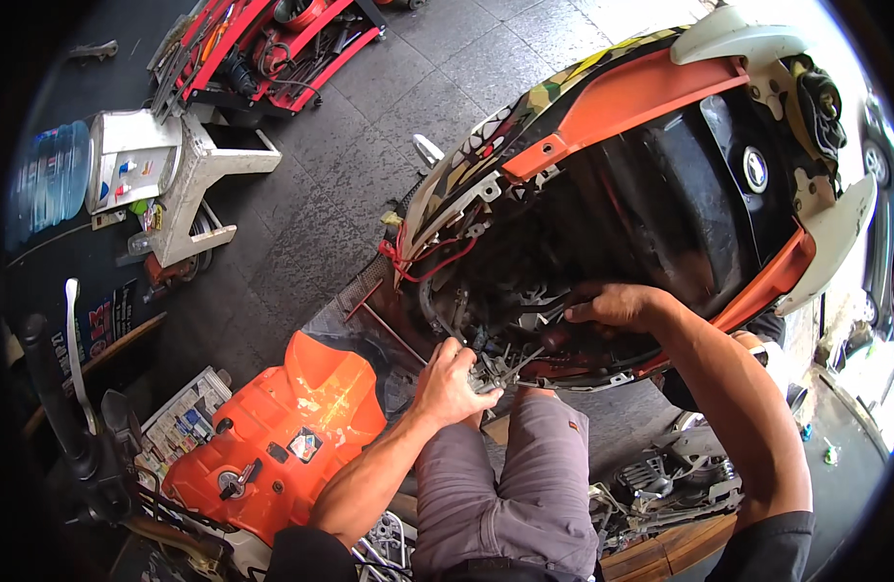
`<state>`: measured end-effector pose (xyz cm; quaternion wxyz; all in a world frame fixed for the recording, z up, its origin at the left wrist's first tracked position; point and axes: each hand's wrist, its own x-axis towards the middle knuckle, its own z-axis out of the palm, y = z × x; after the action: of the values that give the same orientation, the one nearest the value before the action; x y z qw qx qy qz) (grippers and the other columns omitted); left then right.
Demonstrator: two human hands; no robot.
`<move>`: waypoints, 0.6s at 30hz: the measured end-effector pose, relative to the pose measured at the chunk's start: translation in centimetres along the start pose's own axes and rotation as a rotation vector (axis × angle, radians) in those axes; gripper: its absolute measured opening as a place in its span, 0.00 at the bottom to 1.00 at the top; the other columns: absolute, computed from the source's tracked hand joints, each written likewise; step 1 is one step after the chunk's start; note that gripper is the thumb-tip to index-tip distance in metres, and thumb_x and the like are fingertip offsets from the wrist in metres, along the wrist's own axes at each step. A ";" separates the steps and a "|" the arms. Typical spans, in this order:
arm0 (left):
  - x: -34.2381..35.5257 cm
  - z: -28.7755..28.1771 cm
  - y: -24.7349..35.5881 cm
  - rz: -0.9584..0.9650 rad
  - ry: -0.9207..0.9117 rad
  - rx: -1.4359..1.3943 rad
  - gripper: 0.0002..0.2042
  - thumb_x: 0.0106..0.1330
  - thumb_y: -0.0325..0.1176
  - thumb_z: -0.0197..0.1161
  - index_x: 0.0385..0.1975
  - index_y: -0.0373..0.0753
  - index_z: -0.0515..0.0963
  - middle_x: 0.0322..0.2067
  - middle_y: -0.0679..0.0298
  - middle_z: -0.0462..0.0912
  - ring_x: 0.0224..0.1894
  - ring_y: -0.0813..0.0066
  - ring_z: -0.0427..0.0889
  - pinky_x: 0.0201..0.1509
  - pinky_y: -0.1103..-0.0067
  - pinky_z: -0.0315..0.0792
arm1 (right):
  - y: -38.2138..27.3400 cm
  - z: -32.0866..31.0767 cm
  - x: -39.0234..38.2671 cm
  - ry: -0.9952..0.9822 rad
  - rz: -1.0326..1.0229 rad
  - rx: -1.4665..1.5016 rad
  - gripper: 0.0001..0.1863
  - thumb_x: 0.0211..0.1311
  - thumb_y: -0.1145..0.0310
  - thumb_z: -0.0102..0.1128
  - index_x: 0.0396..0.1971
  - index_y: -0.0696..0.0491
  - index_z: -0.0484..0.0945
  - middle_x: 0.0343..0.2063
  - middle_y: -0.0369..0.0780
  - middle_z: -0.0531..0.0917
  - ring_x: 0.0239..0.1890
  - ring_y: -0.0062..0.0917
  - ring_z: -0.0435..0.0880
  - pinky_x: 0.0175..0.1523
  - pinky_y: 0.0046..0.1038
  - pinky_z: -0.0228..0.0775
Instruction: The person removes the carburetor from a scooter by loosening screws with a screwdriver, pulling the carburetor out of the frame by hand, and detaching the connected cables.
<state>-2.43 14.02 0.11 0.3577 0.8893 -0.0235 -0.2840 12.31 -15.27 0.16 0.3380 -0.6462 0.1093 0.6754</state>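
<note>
A scooter (583, 116) with orange side panels and a camouflage-patterned body stands before me, its inside laid bare. My left hand (451, 384) is at the near edge of the opening, fingers curled down over small metal parts and cables (500, 369); what it grips is hidden. Further right, my right hand (614, 307) reaches into the dark cavity with its fingers closed. Thin grey metal pieces (539, 308) lie just left of its thumb, and a dark reddish knob-like part (555, 337) sits below them. I cannot make out what this hand holds.
An orange front body panel (282, 436) with a key switch stands at my left, beside a black handlebar grip (54, 393). Removed metal engine parts (665, 475) lie low on the right. A red tool rack (272, 58) and a worn white stool (199, 184) stand at the far left.
</note>
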 end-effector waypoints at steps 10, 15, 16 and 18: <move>1.4 -1.3 0.0 0.018 -0.132 0.002 0.27 0.42 0.46 0.81 0.34 0.31 0.78 0.40 0.51 0.73 0.45 0.50 0.79 0.50 0.61 0.76 | 0.3 0.5 0.4 -0.114 -0.440 -0.671 0.23 0.68 0.51 0.62 0.52 0.53 0.81 0.41 0.52 0.87 0.47 0.48 0.85 0.53 0.43 0.76; 1.8 -1.1 -0.9 0.060 -0.136 0.028 0.28 0.41 0.47 0.81 0.34 0.32 0.79 0.41 0.51 0.74 0.45 0.51 0.78 0.51 0.61 0.74 | 1.2 1.1 3.4 -0.142 -0.611 -0.779 0.21 0.68 0.57 0.61 0.53 0.55 0.78 0.37 0.53 0.86 0.46 0.51 0.84 0.54 0.44 0.76; 1.7 -1.1 -0.8 0.073 -0.132 0.026 0.28 0.40 0.47 0.81 0.33 0.32 0.79 0.40 0.52 0.73 0.44 0.51 0.77 0.51 0.61 0.73 | 1.6 1.2 3.6 -0.175 -0.564 -0.741 0.20 0.65 0.60 0.63 0.52 0.56 0.78 0.42 0.54 0.84 0.45 0.53 0.84 0.54 0.45 0.76; 1.5 -1.0 -0.6 0.083 -0.116 0.031 0.28 0.39 0.48 0.81 0.34 0.33 0.80 0.40 0.53 0.74 0.43 0.50 0.76 0.51 0.61 0.73 | 2.7 1.6 3.2 -0.091 -0.662 -0.706 0.20 0.64 0.62 0.65 0.52 0.56 0.77 0.45 0.54 0.83 0.45 0.54 0.84 0.54 0.46 0.76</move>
<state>-0.79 14.72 -0.44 0.3534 0.8751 -0.0856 -0.3194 9.63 -15.33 -3.39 0.2992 -0.6913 -0.3531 0.5549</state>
